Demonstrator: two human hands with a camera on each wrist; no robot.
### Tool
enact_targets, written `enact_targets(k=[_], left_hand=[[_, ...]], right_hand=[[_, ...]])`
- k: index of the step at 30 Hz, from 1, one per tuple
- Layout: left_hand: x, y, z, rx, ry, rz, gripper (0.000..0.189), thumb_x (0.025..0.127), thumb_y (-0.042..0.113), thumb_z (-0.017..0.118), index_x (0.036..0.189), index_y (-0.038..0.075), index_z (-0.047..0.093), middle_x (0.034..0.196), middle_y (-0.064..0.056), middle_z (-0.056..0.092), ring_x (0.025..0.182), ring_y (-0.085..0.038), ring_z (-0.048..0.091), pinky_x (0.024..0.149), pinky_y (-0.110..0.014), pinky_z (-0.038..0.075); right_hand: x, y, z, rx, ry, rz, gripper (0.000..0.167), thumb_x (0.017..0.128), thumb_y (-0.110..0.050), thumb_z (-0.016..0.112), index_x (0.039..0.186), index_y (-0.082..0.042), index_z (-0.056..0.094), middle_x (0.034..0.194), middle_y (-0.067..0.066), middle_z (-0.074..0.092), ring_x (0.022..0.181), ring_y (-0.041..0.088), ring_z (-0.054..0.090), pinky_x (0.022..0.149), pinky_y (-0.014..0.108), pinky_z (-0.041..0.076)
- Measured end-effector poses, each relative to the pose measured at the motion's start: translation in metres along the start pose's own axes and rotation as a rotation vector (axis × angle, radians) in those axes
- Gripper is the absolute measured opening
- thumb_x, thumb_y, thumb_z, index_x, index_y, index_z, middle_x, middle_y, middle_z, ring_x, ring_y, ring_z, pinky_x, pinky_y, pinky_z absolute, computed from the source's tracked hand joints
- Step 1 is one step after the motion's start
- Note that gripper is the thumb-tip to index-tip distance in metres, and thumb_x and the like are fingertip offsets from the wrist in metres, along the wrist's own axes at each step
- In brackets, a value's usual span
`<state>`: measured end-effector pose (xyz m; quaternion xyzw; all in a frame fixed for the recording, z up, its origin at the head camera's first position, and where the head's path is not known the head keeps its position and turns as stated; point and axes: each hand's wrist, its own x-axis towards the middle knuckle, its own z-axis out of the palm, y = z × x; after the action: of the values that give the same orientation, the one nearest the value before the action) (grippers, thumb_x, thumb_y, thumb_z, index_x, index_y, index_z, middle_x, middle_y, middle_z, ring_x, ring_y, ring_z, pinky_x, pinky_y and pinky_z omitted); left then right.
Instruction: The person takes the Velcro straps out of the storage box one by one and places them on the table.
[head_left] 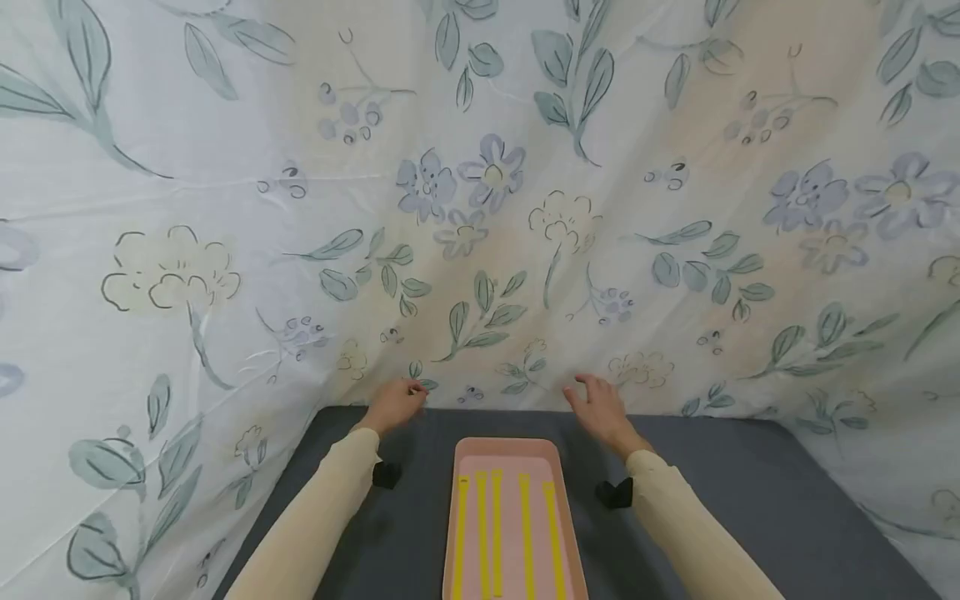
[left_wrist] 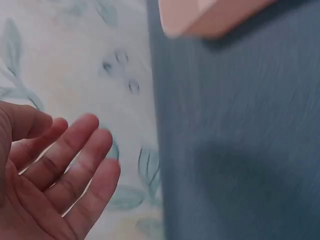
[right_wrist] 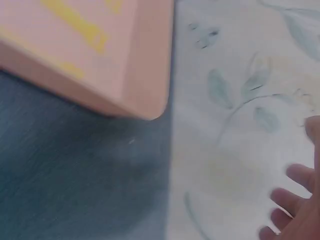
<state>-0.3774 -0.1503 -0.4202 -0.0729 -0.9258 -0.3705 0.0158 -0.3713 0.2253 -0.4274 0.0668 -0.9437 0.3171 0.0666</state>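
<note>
A pink rectangular tray (head_left: 507, 447) lies on the dark table in the head view, its long side running away from me. Several yellow zip ties (head_left: 527, 533) lie lengthwise in it, side by side. Beyond the tray's far left corner hovers my left hand (head_left: 396, 405), its fingers loosely bent; the left wrist view shows its palm and fingers (left_wrist: 75, 170) with nothing in them. My right hand (head_left: 602, 412) hangs past the far right corner with fingers spread and nothing held. Part of the tray (right_wrist: 145, 65) with yellow strips shows in the right wrist view.
The dark grey table (head_left: 712, 492) extends on both sides of the tray. A white curtain (head_left: 480, 250) with printed flowers and leaves hangs along the table's far edge and round the sides. Black wrist cameras (head_left: 615, 493) sit under both sleeves.
</note>
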Motion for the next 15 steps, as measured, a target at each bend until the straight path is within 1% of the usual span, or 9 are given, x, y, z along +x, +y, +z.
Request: enact_targets(k=[3,4,6,8,10,12,15], left_hand=[[-0.015,-0.01,0.009,-0.254,-0.068,-0.03,0.026,0.105,0.018,0.054,0.12,0.004,0.069,0.091,-0.009,0.074,0.078,-0.018,0.069,0.063,-0.031,0.054],[-0.022,-0.013,0.011,-0.323,-0.088,-0.031,0.027,0.105,0.018,0.055,0.122,0.004,0.068,0.091,-0.009,0.073,0.079,-0.019,0.07,0.064,-0.032,0.055],[-0.036,-0.018,0.017,-0.425,-0.13,-0.01,0.029,0.104,0.019,0.056,0.126,0.003,0.066,0.093,-0.011,0.073,0.079,-0.019,0.069,0.064,-0.034,0.056],[-0.051,-0.024,0.022,-0.479,-0.182,0.029,0.033,0.104,0.021,0.058,0.131,0.004,0.063,0.099,-0.015,0.073,0.081,-0.019,0.069,0.065,-0.035,0.057],[-0.064,-0.029,0.029,-0.501,-0.231,0.08,0.04,0.104,0.025,0.06,0.138,0.004,0.059,0.107,-0.02,0.071,0.086,-0.022,0.069,0.065,-0.036,0.058],[-0.075,-0.035,0.038,-0.509,-0.281,0.127,0.048,0.103,0.027,0.061,0.145,0.005,0.053,0.116,-0.023,0.067,0.092,-0.026,0.068,0.067,-0.037,0.059],[-0.089,-0.044,0.051,-0.517,-0.354,0.146,0.057,0.102,0.029,0.063,0.152,0.006,0.045,0.127,-0.024,0.059,0.098,-0.026,0.067,0.07,-0.037,0.06]], right_hand=[[-0.002,-0.009,-0.007,0.167,-0.063,0.01,0.064,0.109,-0.046,0.04,0.153,0.0,0.035,0.156,0.027,0.038,0.143,0.046,0.037,0.113,0.061,0.035],[-0.003,-0.013,-0.009,0.228,-0.081,0.015,0.063,0.109,-0.045,0.04,0.153,0.0,0.035,0.155,0.026,0.039,0.142,0.045,0.04,0.112,0.059,0.037],[-0.004,-0.019,-0.012,0.348,-0.114,0.018,0.061,0.109,-0.044,0.042,0.151,-0.001,0.038,0.151,0.025,0.045,0.138,0.042,0.046,0.11,0.056,0.041],[-0.004,-0.027,-0.013,0.412,-0.136,0.005,0.057,0.109,-0.042,0.044,0.147,0.001,0.044,0.144,0.024,0.053,0.131,0.04,0.053,0.107,0.053,0.045],[-0.004,-0.035,-0.01,0.437,-0.164,-0.023,0.053,0.109,-0.038,0.047,0.142,0.002,0.05,0.135,0.025,0.06,0.124,0.039,0.059,0.103,0.05,0.049],[-0.002,-0.044,-0.004,0.427,-0.212,-0.063,0.048,0.108,-0.035,0.049,0.137,0.003,0.055,0.128,0.024,0.064,0.119,0.037,0.063,0.099,0.049,0.052],[-0.004,-0.057,0.015,0.391,-0.334,-0.127,0.042,0.108,-0.029,0.052,0.133,0.003,0.059,0.125,0.022,0.067,0.116,0.036,0.065,0.097,0.049,0.054]])
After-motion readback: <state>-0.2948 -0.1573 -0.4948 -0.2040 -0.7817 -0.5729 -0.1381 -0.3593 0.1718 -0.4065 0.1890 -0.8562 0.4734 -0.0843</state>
